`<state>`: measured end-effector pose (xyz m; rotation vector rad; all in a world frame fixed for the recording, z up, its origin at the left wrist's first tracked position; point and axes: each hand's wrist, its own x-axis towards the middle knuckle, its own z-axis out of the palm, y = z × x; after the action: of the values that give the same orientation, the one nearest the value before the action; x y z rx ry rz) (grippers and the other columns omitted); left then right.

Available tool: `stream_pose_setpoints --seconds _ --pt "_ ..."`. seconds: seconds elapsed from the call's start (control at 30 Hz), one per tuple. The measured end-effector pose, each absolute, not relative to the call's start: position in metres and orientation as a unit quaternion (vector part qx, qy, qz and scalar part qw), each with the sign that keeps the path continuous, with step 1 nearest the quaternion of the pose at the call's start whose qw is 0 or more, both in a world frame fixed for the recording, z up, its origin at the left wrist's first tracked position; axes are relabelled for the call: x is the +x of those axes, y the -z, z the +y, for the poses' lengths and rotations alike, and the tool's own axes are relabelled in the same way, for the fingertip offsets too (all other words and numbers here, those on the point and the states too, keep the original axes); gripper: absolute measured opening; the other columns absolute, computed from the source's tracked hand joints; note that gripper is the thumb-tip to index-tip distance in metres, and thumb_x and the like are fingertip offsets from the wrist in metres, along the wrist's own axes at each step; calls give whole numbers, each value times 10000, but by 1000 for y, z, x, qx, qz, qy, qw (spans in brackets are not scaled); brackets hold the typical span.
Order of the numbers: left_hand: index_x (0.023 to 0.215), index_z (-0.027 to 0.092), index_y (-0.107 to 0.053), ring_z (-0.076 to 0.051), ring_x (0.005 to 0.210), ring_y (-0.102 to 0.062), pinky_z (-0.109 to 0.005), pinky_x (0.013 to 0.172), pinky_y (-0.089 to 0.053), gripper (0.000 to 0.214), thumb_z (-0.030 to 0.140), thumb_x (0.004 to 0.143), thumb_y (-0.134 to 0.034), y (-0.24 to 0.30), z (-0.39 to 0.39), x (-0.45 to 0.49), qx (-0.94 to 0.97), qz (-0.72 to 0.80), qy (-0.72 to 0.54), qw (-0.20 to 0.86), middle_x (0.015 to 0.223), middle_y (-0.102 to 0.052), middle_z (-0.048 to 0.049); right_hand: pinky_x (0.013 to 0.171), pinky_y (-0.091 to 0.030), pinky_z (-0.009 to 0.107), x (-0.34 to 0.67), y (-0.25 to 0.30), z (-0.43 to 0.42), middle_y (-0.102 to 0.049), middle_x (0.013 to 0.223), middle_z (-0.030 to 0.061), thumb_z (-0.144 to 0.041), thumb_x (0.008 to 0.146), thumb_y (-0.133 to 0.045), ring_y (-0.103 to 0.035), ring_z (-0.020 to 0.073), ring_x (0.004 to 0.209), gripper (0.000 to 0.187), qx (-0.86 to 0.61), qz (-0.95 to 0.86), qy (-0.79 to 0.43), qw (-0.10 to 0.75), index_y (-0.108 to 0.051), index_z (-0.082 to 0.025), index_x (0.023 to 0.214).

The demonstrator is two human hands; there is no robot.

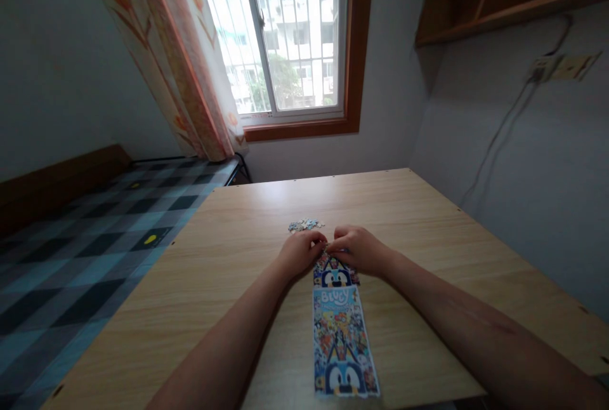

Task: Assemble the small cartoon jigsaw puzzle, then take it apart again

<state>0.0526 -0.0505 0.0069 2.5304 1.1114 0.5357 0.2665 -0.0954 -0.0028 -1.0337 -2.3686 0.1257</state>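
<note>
A partly assembled jigsaw puzzle (335, 278) lies on the table, its lower part showing a blue cartoon dog's face. At its upper edge my left hand (304, 251) and my right hand (359, 250) nearly meet. Both hands have their fingers pinched close together over the puzzle's far edge; whatever small piece is between them is too small and hidden to make out. Directly below the puzzle, touching or almost touching it, is a printed picture sheet (340, 340) with the same dog and the word "Bluey". Just beyond my hands sits a pile of loose puzzle pieces (305, 225).
The pale wooden table (228, 232) extends to all sides of the puzzle. On the left stands a bed with a checked cover (109, 257). A window (290, 42) with a curtain (185, 54) is ahead; a shelf (514, 10) and a socket with a cable (542, 70) are on the right wall.
</note>
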Motion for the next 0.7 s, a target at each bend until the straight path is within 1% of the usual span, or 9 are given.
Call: stream_pose_setpoints --seconds 0.1,0.3,0.5,0.6,0.7 --pt "920 224 -762 -164 759 -639 -252 701 -454 197 270 886 -573 -6 -49 52 885 388 -189 175 866 -752 -18 721 -406 249 268 3 -94 -644 821 32 -298 932 -628 -588 152 768 169 -381 -889 -55 249 -789 -265 972" --pt "921 222 -769 -171 800 -652 -262 744 -475 196 281 868 -590 -3 -45 50 876 388 -202 202 891 -762 -17 700 -391 241 268 2 -93 -653 801 18 -291 931 -625 -594 144 743 169 -382 -892 -64 232 -790 -273 966" --pt "915 203 -769 -176 832 -675 -276 790 -504 209 212 846 -572 -1 -41 50 858 390 -228 243 894 -772 -20 705 -387 243 269 -2 -95 -656 819 17 -295 939 -610 -599 142 759 182 -390 -892 -71 215 -791 -273 942" --pt "921 209 -771 -177 837 -681 -282 815 -515 207 199 845 -579 -1 -41 50 849 406 -244 234 911 -774 -19 709 -394 245 269 -2 -95 -660 818 22 -296 936 -611 -601 144 761 182 -398 -889 -75 212 -791 -265 945" --pt "982 217 -769 -176 834 -684 -288 837 -522 224 193 856 -585 0 -41 49 839 431 -263 204 929 -772 -26 729 -406 254 268 -1 -95 -673 829 35 -279 932 -606 -607 155 781 183 -427 -872 -60 233 -785 -244 956"
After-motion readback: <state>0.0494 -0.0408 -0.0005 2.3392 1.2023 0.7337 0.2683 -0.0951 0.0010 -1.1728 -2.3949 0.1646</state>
